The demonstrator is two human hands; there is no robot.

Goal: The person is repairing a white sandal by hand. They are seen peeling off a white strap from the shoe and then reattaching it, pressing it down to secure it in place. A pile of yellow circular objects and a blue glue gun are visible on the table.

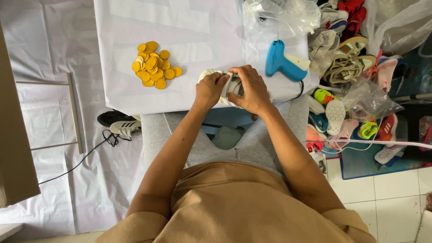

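Two hands, the left hand [210, 88] and right hand [249, 88], grip a small white shoe [230, 86] at the table [117, 27] edge, so it might slip off if they let go.

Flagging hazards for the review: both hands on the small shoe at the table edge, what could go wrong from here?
1. The shoe is held by the left hand and right hand right at the table edge; a slip could drop it onto the lap.
2. The blue glue gun lies just beside the right hand, cord trailing off the edge; an elbow might snag it.
3. The yellow discs are loosely piled and could scatter if bumped.
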